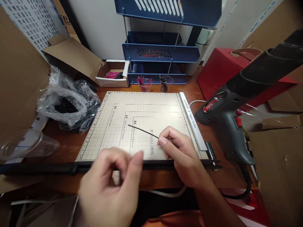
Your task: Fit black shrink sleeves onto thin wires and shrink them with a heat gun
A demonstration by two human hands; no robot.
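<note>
Item, one thin black wire (pixel 143 131): held above the printed face of a paper cutter board (pixel 165 108), one end between the right hand's thumb and forefinger, the free end pointing to the left over the "A5" and "B6" markings. Right hand (pixel 183 154): over the near right part of the board, fingers grasping the wire in a pinch. Left hand (pixel 110 187): nearest the camera, before the board's near edge, blurred, fingers curled with the thumb alongside; whether anything is gripped, cannot tell. Board fittings: a pale lettered strip (pixel 193 121) along the right side, a long black handle (pixel 44 168) reaching left from the near edge. Behind the board, on the brown wooden tabletop (pixel 68 140): one clear cup (pixel 148 89) with pink and dark strands, a second clear cup (pixel 169 84) with dark pieces, an open carton (pixel 113 83) of pink and black strands, a blue tiered rack (pixel 153 19). Left side: a crumpled clear plastic bag (pixel 66 97) with dark contents, a tipped clear cup (pixel 48 146). Right side: a grey heat gun (pixel 224 129) with red switch, a red box (pixel 217 64) behind it.
</note>
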